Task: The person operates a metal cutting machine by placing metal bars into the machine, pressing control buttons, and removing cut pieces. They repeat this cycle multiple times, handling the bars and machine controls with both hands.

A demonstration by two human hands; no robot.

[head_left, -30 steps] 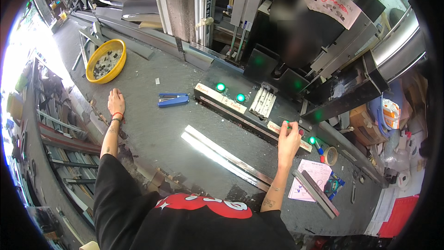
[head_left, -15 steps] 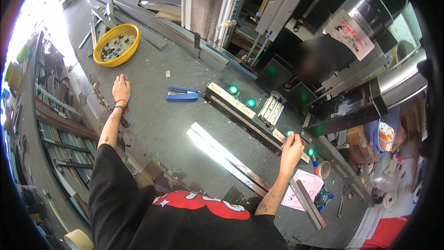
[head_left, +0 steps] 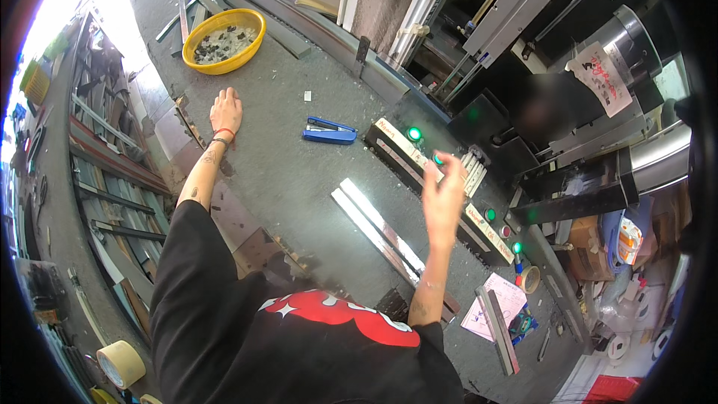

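My left hand rests on the grey worktop near its left edge, holding nothing, with its fingers loosely forward. A yellow basin of small dark and pale scraps stands just beyond it. My right hand is raised over the control panel, thumb and fingers apart and nothing between them. It partly covers a green lit button; I cannot tell whether it touches it. Farther along the panel are another green lit button and a red button. A blue stapler lies between my hands.
Shiny metal strips lie on the worktop before me. At right are a pink paper under a dark bar, and a tape roll. A machine with a large cylinder stands behind the panel. Metal profiles fill the left rack.
My right hand has moved left along the panel from its right-hand buttons, baring a red button, and its fingers have opened. My left hand stays on the worktop. The view has shifted.
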